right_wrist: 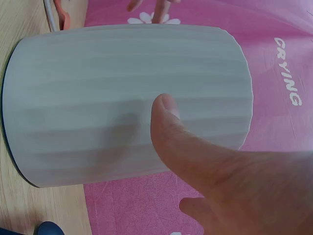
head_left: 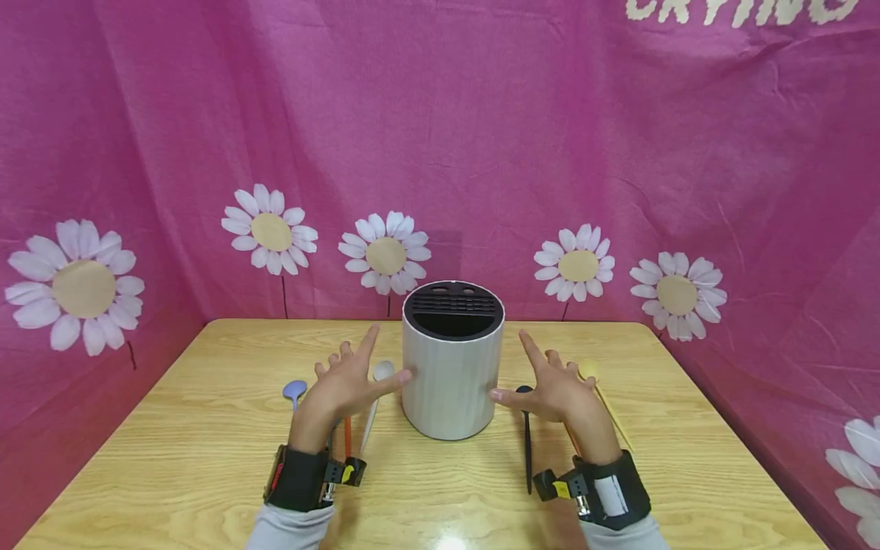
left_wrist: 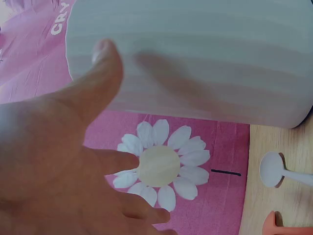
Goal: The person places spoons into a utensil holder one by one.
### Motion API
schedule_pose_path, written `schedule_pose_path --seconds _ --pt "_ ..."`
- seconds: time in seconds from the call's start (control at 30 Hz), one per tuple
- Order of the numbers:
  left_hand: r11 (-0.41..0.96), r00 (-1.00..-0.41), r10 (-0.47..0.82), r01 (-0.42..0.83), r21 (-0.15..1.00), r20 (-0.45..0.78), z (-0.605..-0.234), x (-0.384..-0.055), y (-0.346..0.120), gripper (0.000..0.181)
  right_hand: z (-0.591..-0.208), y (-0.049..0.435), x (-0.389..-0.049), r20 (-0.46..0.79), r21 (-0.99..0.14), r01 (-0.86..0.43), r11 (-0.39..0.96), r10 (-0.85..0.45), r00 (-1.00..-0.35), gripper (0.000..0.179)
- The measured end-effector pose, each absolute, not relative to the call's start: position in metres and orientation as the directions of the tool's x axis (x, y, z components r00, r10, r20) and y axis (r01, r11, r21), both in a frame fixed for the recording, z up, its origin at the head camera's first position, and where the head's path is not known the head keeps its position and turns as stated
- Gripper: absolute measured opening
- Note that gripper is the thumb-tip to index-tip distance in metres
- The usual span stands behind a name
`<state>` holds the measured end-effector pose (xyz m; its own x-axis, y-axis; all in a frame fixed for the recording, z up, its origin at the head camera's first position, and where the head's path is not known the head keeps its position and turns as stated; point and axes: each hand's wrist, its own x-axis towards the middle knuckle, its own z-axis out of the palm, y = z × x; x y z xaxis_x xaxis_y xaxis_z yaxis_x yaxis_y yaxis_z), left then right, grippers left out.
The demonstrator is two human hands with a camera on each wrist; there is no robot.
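A white ribbed utensil holder (head_left: pixel 450 382) with a black slotted top (head_left: pixel 454 309) stands upright in the middle of the table. To its left is my left hand (head_left: pixel 347 382), fingers spread. My right hand (head_left: pixel 560 389) mirrors it on the other side, thumb toward the wall of the holder. Both wrist views show a thumb over the holder (left_wrist: pixel 195 54) with a shadow cast apart from it, and neither hand grips anything. Near the left hand lie a white spoon (left_wrist: pixel 271 169), a purple-blue spoon (head_left: pixel 295 389) and an orange utensil (left_wrist: pixel 270 226). A black spoon (head_left: pixel 528 451) and a yellow spoon (head_left: pixel 612 412) lie by the right hand.
The wooden table (head_left: pixel 447 489) runs back to a pink cloth (head_left: pixel 481 153) printed with white daisies. Under the right wrist an orange handle (head_left: pixel 571 438) partly shows. Each wrist wears a black strap (head_left: pixel 299 480) with a small camera.
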<state>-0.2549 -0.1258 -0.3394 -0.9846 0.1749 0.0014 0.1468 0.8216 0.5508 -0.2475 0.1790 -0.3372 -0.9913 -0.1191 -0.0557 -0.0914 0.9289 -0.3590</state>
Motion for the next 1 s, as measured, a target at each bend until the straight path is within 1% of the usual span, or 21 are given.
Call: schedule_pose_path --seconds 0.2,0.3,0.37,0.47,0.6,0.7,0.8,1.0 --pt "0.733 -0.981 0.182 0.176 0.657 0.06 -0.339 -0.258 -0.126 0.099 -0.337 0.179 -0.248 -0.063 -0.361 -0.089 0.928 -0.12 -0.991 0.116" --pt "0.692 -0.978 0.188 0.195 0.695 0.087 -0.34 -0.261 -0.126 0.096 -0.338 0.179 -0.251 -0.049 -0.41 -0.101 0.906 -0.132 -0.99 0.118" --pt "0.661 -0.979 0.177 0.193 0.725 0.099 -0.34 -0.262 -0.124 0.095 -0.339 0.179 -0.253 -0.014 -0.471 -0.125 0.873 -0.149 -0.989 0.12" --pt "0.617 -0.98 0.151 0.193 0.763 0.126 -0.34 -0.263 -0.121 0.09 -0.338 0.179 -0.257 0.076 -0.56 -0.19 0.806 -0.179 -0.981 0.12" --pt "0.57 -0.974 0.121 0.225 0.79 0.191 -0.339 -0.263 -0.114 0.075 -0.335 0.179 -0.259 0.178 -0.593 -0.25 0.765 -0.178 -0.968 0.115" --pt "0.52 -0.962 0.104 0.269 0.811 0.252 -0.337 -0.263 -0.107 0.064 -0.333 0.179 -0.258 0.217 -0.601 -0.263 0.755 -0.162 -0.963 0.106" --pt "0.451 -0.95 0.076 0.304 0.839 0.304 -0.335 -0.263 -0.101 0.058 -0.331 0.177 -0.259 0.254 -0.634 -0.278 0.722 -0.145 -0.956 0.093" --pt "0.328 -0.945 0.007 0.312 0.892 0.328 -0.335 -0.265 -0.09 0.054 -0.33 0.169 -0.26 0.348 -0.726 -0.314 0.612 -0.066 -0.935 0.064"
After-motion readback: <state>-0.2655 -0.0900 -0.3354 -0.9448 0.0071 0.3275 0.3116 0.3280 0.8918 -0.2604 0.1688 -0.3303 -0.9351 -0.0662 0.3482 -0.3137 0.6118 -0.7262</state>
